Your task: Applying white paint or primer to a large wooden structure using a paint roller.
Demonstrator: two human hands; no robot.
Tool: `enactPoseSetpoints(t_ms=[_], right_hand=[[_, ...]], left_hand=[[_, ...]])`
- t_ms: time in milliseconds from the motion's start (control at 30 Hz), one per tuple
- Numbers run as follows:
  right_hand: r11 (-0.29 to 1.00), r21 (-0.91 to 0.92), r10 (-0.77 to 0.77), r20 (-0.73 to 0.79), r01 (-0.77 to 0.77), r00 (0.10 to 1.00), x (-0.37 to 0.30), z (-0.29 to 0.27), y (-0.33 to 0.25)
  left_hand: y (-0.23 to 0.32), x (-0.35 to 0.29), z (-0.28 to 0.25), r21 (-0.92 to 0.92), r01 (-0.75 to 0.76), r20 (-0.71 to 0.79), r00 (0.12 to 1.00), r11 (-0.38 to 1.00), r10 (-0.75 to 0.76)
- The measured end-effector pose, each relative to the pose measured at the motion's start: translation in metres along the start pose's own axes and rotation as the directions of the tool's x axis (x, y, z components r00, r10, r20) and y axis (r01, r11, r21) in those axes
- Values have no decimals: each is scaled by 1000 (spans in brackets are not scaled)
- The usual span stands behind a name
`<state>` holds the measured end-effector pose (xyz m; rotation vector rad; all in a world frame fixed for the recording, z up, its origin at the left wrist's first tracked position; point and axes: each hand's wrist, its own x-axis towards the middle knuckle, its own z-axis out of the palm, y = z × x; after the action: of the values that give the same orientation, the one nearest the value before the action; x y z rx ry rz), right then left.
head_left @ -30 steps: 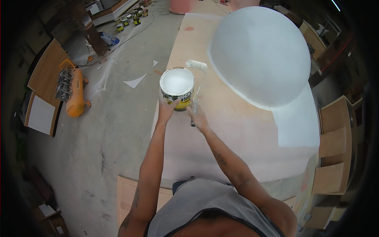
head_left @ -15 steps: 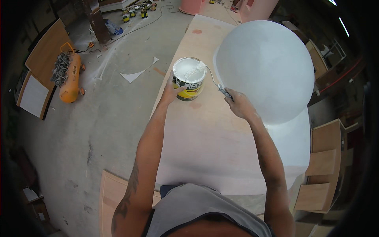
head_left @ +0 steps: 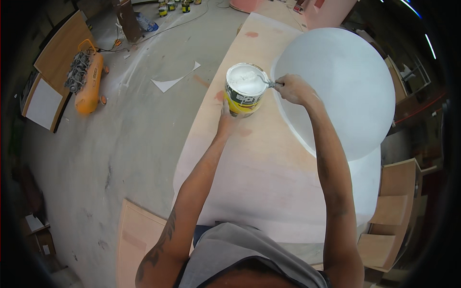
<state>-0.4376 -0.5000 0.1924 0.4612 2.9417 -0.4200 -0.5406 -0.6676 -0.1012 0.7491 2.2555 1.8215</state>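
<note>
A paint can [head_left: 244, 101] with a black and yellow label is tilted on the table board [head_left: 249, 149], its inside coated with white paint [head_left: 246, 77]. My left hand [head_left: 227, 119] grips the can low on its near side. Closed around the handle of a small paint roller [head_left: 271, 83] is my right hand [head_left: 297, 90], just right of the can's rim. The roller's head is down in the white paint and hardly shows. Right beside that hand stands a large white dome [head_left: 345, 91], smooth and rounded, on the same board.
An orange air compressor [head_left: 90, 81] stands on the concrete floor at the left, near leaning wooden panels [head_left: 62, 45]. A white curved offcut [head_left: 175, 78] lies on the floor. Several paint cans [head_left: 173, 6] are grouped at the back. Wooden pieces [head_left: 391, 211] sit at the right.
The roller head has gone from the can's rim down into the paint. My right hand has moved up beside the can. My left hand has slid lower, and the can tilts more.
</note>
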Motion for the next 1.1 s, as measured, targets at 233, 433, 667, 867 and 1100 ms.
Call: enactPoseSetpoints(t_ms=[233,433,667,867,1100], right_hand=[[1000,-21,-15,25,15,1000,18,19,5],[993,25,-109,-190,116,976,18,47,41],[997,-66,-59,-185,47,981,23,71,39],[1000,5,-4,-287,6,958,39,87,27],[998,-68,-21,-351,-3,936,47,103,24]], left_hand=[[24,-5,33,31,108,-258,961,994,-96],[43,3,32,71,230,-131,967,971,-219],[6,19,35,137,194,-129,976,971,-177],[-24,37,34,163,141,-103,987,976,-126],[-57,60,36,195,57,-114,993,979,-35]])
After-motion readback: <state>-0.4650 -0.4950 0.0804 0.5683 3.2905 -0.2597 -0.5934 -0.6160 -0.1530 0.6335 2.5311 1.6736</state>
